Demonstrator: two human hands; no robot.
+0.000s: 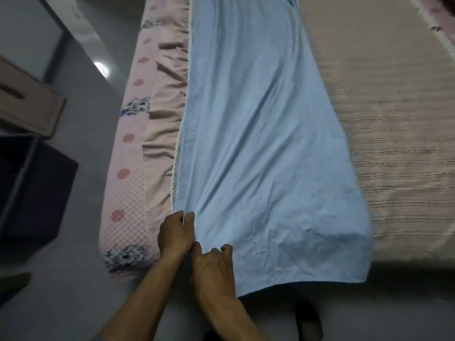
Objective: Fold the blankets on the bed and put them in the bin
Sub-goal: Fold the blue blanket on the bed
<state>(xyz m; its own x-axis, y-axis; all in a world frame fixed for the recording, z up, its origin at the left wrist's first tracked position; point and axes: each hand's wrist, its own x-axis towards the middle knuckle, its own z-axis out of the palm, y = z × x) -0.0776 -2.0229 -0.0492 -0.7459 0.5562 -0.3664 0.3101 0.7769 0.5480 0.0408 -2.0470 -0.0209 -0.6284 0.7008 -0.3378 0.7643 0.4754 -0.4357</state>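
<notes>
A light blue blanket (pixel 258 143) lies in a long strip along the left side of the bed (pixel 394 119), its near end hanging over the bed's foot. My left hand (pixel 176 233) pinches the blanket's left edge near the bed's corner. Just below and to the right, my right hand (pixel 214 267) grips the same edge with curled fingers. The two hands touch each other. A dark bin (pixel 37 190) stands open on the floor at the far left.
The bed carries a beige striped cover and a pink dotted sheet (pixel 130 173) on its left side. A light wooden cabinet (pixel 27 104) stands beyond the bin. Grey floor (pixel 81 279) runs between bed and bin. A dark shoe (pixel 309 321) shows below.
</notes>
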